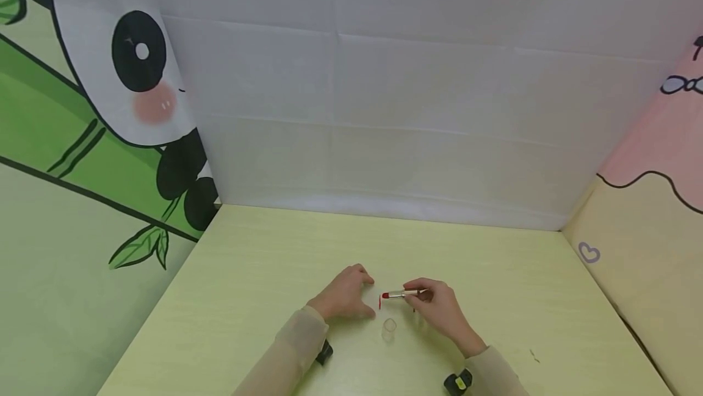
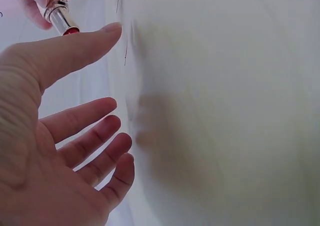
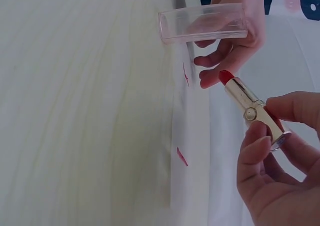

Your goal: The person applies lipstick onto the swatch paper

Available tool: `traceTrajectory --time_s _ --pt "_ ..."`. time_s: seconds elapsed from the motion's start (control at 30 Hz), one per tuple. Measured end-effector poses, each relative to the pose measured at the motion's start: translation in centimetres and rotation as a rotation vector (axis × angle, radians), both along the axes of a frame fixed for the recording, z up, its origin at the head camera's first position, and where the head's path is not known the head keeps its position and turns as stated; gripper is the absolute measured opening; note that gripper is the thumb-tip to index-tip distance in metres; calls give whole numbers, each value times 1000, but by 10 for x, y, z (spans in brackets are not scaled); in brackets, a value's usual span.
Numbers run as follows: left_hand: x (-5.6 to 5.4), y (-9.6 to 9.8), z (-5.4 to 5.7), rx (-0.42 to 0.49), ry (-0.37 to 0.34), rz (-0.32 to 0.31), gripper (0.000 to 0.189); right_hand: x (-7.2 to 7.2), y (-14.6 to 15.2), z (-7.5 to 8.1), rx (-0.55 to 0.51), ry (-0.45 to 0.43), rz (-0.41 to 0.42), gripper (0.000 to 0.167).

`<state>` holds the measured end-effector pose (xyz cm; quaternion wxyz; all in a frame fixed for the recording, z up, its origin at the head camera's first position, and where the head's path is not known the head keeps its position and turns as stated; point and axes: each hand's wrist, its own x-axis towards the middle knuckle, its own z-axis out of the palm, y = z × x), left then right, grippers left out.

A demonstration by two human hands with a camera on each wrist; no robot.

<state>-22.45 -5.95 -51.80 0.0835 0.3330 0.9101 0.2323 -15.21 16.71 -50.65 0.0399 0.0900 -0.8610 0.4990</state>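
My right hand (image 1: 436, 307) pinches a lipstick (image 1: 398, 294) by its gold case, the red tip turned towards the left hand. In the right wrist view, fingers and thumb grip the lower end of the lipstick (image 3: 250, 105). My left hand (image 1: 343, 294) holds nothing; its thumb and fingers are spread apart beside a red stroke (image 1: 379, 302) on a pale sheet. A second red stroke (image 3: 182, 157) shows in the right wrist view. Near me, between the hands, stands a clear cap (image 1: 389, 329). The left wrist view shows the left thumb partly covering the lipstick's tip.
The pale wooden table (image 1: 263, 249) spreads around both hands. A white sheet wall (image 1: 384, 109) rises at its back edge. Printed panels flank it, with a panda (image 1: 88, 66) on the left. A small mark (image 1: 534, 356) lies on the tabletop at the right.
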Motion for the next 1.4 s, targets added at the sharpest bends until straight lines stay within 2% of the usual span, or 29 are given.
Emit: traceTrajectory --time_s 0.2,0.67,0.73,0.87,0.97,1.07,1.27,1.4 --pt "0 0 1 8 5 17 58 1 2 1 11 -2 -8 17" --pt "5 2 7 51 -7 42 64 3 4 2 -36 -28 -32 19" --pt "6 1 6 62 1 54 68 5 4 6 -43 -38 -39 20" --pt "8 1 3 97 27 93 75 13 0 24 -70 -43 -30 22" --pt "10 0 2 174 3 135 75 18 -3 35 -99 -52 -23 22" --pt "12 0 0 248 -27 170 72 18 -2 32 -142 -67 -31 23" --pt "15 1 -1 334 -17 225 63 9 3 6 -248 -102 -77 27" --pt "18 4 -2 394 -10 268 58 9 2 5 -270 -106 -121 25"
